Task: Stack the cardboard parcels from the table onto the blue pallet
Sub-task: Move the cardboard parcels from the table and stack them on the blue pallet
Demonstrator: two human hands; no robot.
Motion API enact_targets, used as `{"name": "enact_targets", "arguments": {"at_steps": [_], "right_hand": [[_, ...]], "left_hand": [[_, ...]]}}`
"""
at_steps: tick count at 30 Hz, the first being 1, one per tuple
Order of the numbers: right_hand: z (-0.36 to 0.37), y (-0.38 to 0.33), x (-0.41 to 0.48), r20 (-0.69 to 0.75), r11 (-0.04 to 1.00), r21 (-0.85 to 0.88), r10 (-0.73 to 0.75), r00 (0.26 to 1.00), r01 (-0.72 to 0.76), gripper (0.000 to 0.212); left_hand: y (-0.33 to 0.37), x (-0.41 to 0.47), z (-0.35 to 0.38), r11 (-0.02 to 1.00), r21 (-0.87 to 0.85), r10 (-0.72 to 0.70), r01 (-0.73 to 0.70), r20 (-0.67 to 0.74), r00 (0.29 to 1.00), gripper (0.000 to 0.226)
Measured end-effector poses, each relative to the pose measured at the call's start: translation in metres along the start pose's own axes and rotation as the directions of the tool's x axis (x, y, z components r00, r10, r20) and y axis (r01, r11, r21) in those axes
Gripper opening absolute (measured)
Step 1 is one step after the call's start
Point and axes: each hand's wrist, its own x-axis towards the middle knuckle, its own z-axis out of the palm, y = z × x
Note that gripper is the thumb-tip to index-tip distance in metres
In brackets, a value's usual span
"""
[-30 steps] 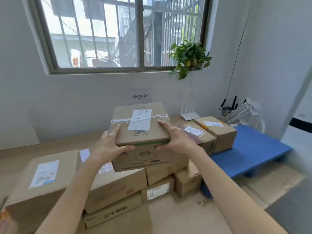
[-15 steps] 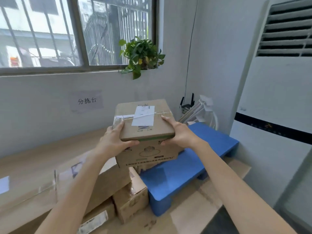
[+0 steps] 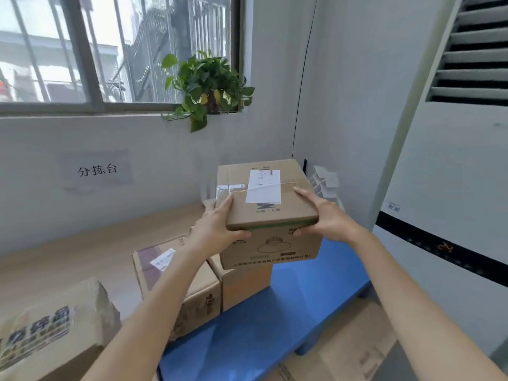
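Gripping parcel, hands, above pallet

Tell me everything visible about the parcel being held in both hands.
The held parcel is a closed brown cardboard box, taped across its top. A white label lies on the top face; the front shows a green band, a lamp-like drawing and unreadable print. It is roughly level in the air, seemingly above the blue pallet. The left hand and right hand grip its opposite sides, thumbs on the front.

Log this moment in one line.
parcel: held between left hand and right hand | position: over blue pallet | placed: no
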Motion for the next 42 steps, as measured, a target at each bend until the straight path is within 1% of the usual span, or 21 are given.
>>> {"name": "enact_targets", "arguments": {"at_steps": [7, 12, 18, 22, 26, 27, 31, 35, 38, 42], "right_hand": [[-0.044, 0.098, 0.073, 0.047, 0.998, 0.057, 0.001, 0.999, -0.004, 0.104], [-0.061, 0.170, 0.129, 0.125, 0.998, 0.066, -0.024, 0.992, 0.016, 0.105], [-0.050, 0.239, 0.177, 0.204, 0.998, 0.060, -0.030, 0.978, 0.018, 0.105], [-0.017, 0.275, 0.194, 0.270, 0.991, 0.134, -0.030, 0.962, -0.006, 0.105], [0.024, 0.298, 0.204, 0.322, 0.991, 0.133, -0.029, 0.946, -0.014, 0.106], [0.033, 0.302, 0.205, 0.333, 0.990, 0.137, -0.030, 0.942, -0.016, 0.106], [0.059, 0.315, 0.206, 0.365, 0.986, 0.164, -0.040, 0.930, -0.022, 0.106], [0.073, 0.325, 0.209, 0.384, 0.982, 0.187, -0.049, 0.922, -0.026, 0.104], [0.075, 0.327, 0.214, 0.393, 0.978, 0.209, -0.064, 0.917, -0.021, 0.103], [0.077, 0.324, 0.221, 0.413, 0.979, 0.205, -0.070, 0.908, -0.018, 0.105]], "left_hand": [[0.043, 0.081, 0.066, 0.999, -0.032, 0.007, -0.008, -0.030, 1.000, 0.095], [0.061, 0.130, 0.124, 0.996, -0.072, -0.056, 0.055, -0.022, 0.998, 0.094], [0.061, 0.165, 0.187, 0.992, 0.015, -0.127, 0.127, -0.030, 0.991, 0.093], [0.052, 0.171, 0.215, 0.970, 0.126, -0.211, 0.210, -0.002, 0.977, 0.090], [0.025, 0.173, 0.235, 0.914, 0.316, -0.255, 0.256, -0.043, 0.966, 0.088], [0.021, 0.172, 0.239, 0.901, 0.340, -0.270, 0.269, -0.045, 0.962, 0.087], [0.010, 0.168, 0.252, 0.875, 0.378, -0.298, 0.303, -0.074, 0.952, 0.087], [0.005, 0.166, 0.262, 0.831, 0.454, -0.312, 0.322, -0.099, 0.945, 0.085], [0.005, 0.167, 0.264, 0.830, 0.444, -0.321, 0.337, -0.114, 0.940, 0.085], [0.005, 0.169, 0.262, 0.829, 0.430, -0.351, 0.357, -0.095, 0.931, 0.085]]}}
